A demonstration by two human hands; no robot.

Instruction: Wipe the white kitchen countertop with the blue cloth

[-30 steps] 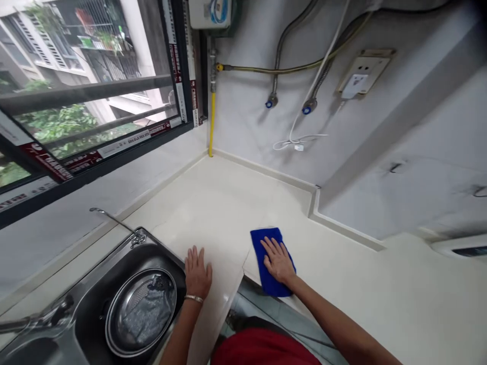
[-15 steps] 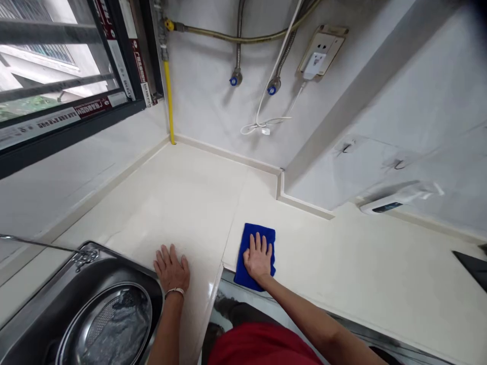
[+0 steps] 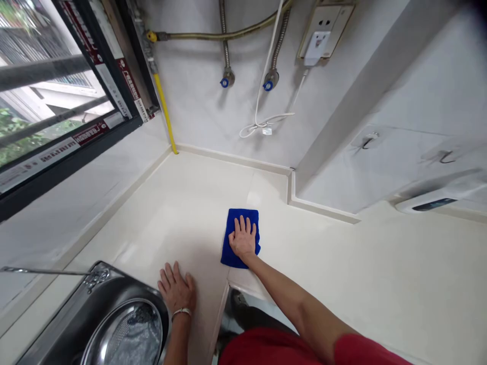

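Note:
My right hand (image 3: pixel 242 237) lies flat with fingers spread on a folded blue cloth (image 3: pixel 235 223), pressing it onto the cream countertop (image 3: pixel 182 213) near the inner corner of the worktop. My left hand (image 3: pixel 176 290) rests palm down, fingers apart, on the counter right beside the steel sink (image 3: pixel 114 289); a thin bracelet circles its wrist. It holds nothing.
A round steel basin (image 3: pixel 125 337) sits in the sink, with a tap (image 3: pixel 45 271) at its far edge. On the back wall are a yellow gas pipe (image 3: pixel 164 109), two hoses with blue valves, a socket (image 3: pixel 323 30) and a looped white cable. A window is at left.
My right hand has pushed the blue cloth away from the counter's front edge, further onto the worktop and towards the wall. My left hand stays planted beside the sink. The view has shifted.

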